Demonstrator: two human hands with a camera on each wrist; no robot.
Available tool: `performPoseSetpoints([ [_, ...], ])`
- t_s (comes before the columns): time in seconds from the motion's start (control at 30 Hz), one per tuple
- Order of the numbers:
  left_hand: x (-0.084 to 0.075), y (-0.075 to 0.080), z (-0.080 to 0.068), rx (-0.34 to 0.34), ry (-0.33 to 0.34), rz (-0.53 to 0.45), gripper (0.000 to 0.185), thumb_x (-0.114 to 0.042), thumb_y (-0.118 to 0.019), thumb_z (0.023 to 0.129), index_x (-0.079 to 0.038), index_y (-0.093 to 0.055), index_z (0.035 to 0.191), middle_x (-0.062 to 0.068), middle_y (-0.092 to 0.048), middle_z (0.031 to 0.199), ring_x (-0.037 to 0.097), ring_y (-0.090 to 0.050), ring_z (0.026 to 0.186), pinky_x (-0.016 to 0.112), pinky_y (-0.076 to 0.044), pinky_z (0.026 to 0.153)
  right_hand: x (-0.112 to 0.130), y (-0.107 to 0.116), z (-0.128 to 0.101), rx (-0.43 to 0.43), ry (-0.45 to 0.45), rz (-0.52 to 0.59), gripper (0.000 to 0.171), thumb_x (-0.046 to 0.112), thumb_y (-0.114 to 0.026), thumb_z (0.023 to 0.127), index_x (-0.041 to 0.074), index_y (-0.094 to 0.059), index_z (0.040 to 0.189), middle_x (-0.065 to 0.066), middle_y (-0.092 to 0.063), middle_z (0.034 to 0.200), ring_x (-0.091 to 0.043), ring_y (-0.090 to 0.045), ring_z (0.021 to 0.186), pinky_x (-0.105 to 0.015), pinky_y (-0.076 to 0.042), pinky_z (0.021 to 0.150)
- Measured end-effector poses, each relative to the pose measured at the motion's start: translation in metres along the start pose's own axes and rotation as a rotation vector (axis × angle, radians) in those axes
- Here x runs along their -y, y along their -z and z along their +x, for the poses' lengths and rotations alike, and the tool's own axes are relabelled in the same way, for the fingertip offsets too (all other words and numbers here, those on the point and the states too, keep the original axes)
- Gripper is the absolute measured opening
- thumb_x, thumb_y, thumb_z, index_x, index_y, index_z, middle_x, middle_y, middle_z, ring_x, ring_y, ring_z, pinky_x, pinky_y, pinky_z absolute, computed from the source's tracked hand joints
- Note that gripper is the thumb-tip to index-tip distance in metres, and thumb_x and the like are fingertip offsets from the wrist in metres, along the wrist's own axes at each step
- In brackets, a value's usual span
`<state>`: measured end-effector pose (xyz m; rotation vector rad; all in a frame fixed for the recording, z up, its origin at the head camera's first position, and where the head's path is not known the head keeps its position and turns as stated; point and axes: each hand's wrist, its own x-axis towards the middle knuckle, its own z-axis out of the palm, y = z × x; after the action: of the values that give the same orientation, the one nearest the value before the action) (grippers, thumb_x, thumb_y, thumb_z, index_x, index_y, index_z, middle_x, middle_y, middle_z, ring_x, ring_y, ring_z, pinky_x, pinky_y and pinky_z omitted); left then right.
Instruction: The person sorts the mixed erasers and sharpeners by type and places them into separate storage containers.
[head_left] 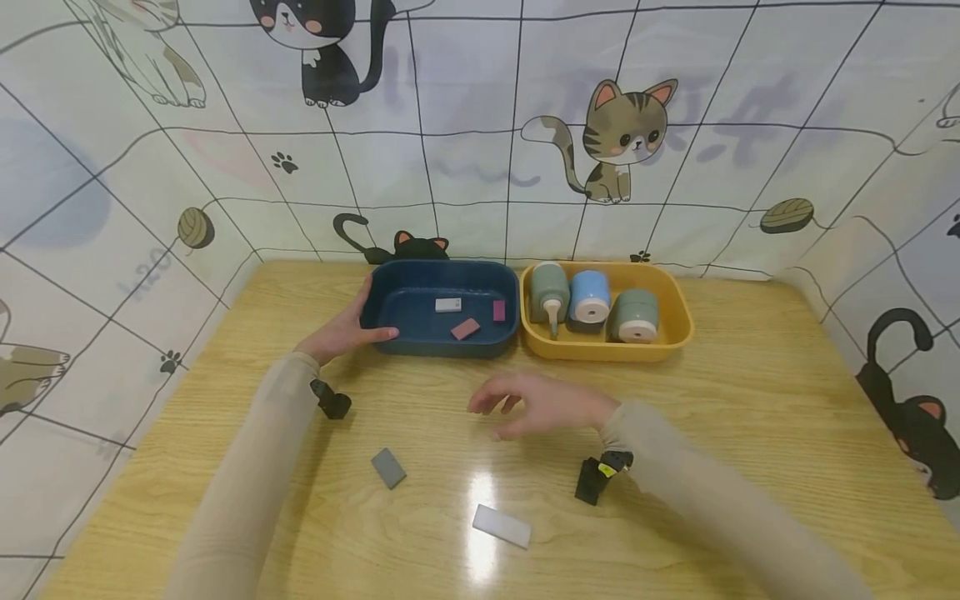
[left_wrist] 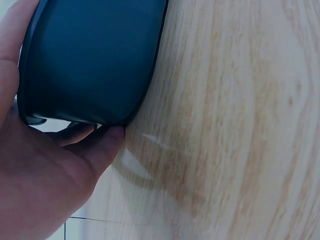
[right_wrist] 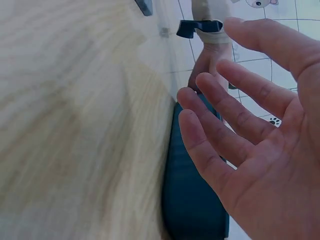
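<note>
Nearest the head camera, a white eraser (head_left: 501, 526) lies flat on the wooden table (head_left: 750, 433), and a grey eraser (head_left: 388, 467) sits to its left, well apart from it. Both lie on the near side of the dark blue tray (head_left: 390, 321), some way from it.

Over at that tray, the left hand (head_left: 341, 332) holds its left end: the thumb lies along the near wall and the fingers reach up toward the rim. The left wrist view shows the thumb pressed to the tray's lower edge where it meets the table, with the palm against the wall. Fingers clamped on the tray, then, though the far fingertips are out of sight.

Inside the blue tray lie three small erasers: a white one (head_left: 447, 305), a pink one (head_left: 465, 328) nearer the front, and a magenta one (head_left: 498, 311) toward its right wall.

The right hand (head_left: 543, 406) hovers above the table in front of the tray, palm down, fingers spread apart and lightly bent, holding nothing. The right wrist view confirms it: bare palm, fingers fanned, the tray's wall (right_wrist: 187, 200) just past them.

Touching the blue tray's right side stands a yellow tray (head_left: 678, 333) carrying three rounded containers: green (head_left: 550, 292), blue (head_left: 589, 297) and green (head_left: 635, 316).
</note>
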<state>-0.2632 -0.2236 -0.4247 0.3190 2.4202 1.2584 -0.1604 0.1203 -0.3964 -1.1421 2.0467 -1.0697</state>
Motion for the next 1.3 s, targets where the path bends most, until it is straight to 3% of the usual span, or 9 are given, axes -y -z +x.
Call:
performPoseSetpoints([
  [0.33,0.000,0.000,-0.003,-0.008,-0.015,-0.001,0.113,-0.039,-0.071,0.088,-0.029,0.021,0.151,0.005,0.018,0.159,0.029,0.010,0.144,0.056,-0.003,0.112,0.002,-0.019,-0.016,0.053,-0.021,0.017,0.040,0.013,-0.074,0.085,0.010,-0.062,0.124,-0.006,-0.060,0.121,-0.022,-0.056,0.111,-0.034,-0.045,0.094],
  [0.53,-0.002,0.000,-0.003,0.000,-0.005,-0.001,0.112,-0.038,-0.071,0.088,-0.030,0.022,0.151,0.006,0.019,0.159,0.029,0.011,0.144,0.056,-0.002,0.112,0.005,-0.027,-0.025,0.135,-0.014,-0.021,0.046,0.017,-0.076,0.084,0.016,-0.060,0.127,0.002,-0.058,0.122,-0.015,-0.054,0.109,-0.031,-0.043,0.095],
  [0.8,-0.033,0.001,-0.022,0.031,0.026,-0.030,0.106,-0.024,-0.067,0.092,-0.017,0.020,0.152,0.014,0.019,0.158,0.034,0.011,0.144,0.057,-0.003,0.112,0.005,-0.040,-0.031,0.186,0.010,-0.010,0.048,0.014,-0.076,0.084,0.015,-0.059,0.128,0.005,-0.056,0.123,-0.011,-0.052,0.110,-0.029,-0.041,0.097],
  [1.07,-0.005,0.001,-0.006,0.009,0.008,-0.013,0.110,-0.035,-0.070,0.090,-0.030,0.022,0.150,0.005,0.020,0.158,0.030,0.012,0.144,0.057,-0.003,0.112,-0.001,-0.054,-0.041,0.199,0.036,-0.104,0.061,0.019,-0.081,0.078,0.021,-0.056,0.133,0.011,-0.049,0.131,-0.008,-0.041,0.120,-0.029,-0.035,0.102],
  [1.3,-0.001,0.002,-0.004,0.003,0.002,-0.006,0.111,-0.039,-0.070,0.089,-0.032,0.022,0.150,0.005,0.019,0.158,0.029,0.011,0.144,0.056,-0.003,0.112,-0.005,-0.062,-0.044,0.219,0.095,-0.151,0.071,0.014,-0.080,0.073,0.025,-0.051,0.138,0.013,-0.044,0.138,-0.011,-0.032,0.125,-0.029,-0.034,0.098],
])
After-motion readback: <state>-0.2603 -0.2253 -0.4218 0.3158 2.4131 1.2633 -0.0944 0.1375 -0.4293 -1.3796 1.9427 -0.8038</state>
